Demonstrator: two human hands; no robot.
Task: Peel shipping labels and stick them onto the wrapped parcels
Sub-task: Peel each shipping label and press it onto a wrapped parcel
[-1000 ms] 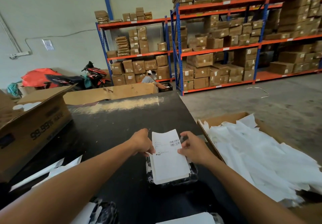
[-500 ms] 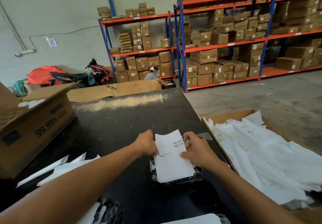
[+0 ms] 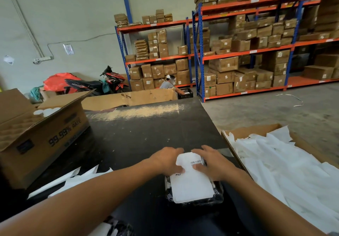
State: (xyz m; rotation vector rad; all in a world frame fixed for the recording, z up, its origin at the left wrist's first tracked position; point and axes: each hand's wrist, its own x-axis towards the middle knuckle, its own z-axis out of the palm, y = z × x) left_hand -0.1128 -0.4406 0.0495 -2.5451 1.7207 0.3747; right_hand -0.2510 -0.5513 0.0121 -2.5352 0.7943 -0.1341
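Note:
A white shipping label (image 3: 190,182) with a barcode lies flat on a black wrapped parcel (image 3: 217,196) on the black table (image 3: 146,131). My left hand (image 3: 167,160) presses the label's upper left part with flat fingers. My right hand (image 3: 211,161) presses its upper right part, fingers spread across the barcode end. The parcel shows only as a dark glossy rim around the label. Another wrapped parcel (image 3: 119,228) peeks in at the bottom edge.
A cardboard box (image 3: 236,133) full of white backing sheets (image 3: 293,171) stands at the right. An open printed carton (image 3: 45,140) sits at the left, loose white strips (image 3: 73,178) beside it. A person (image 3: 167,84) crouches by distant shelving (image 3: 238,52) stacked with boxes.
The label was held up by both hands above the parcel; now it lies flat on the parcel and both hands press it down with straight fingers.

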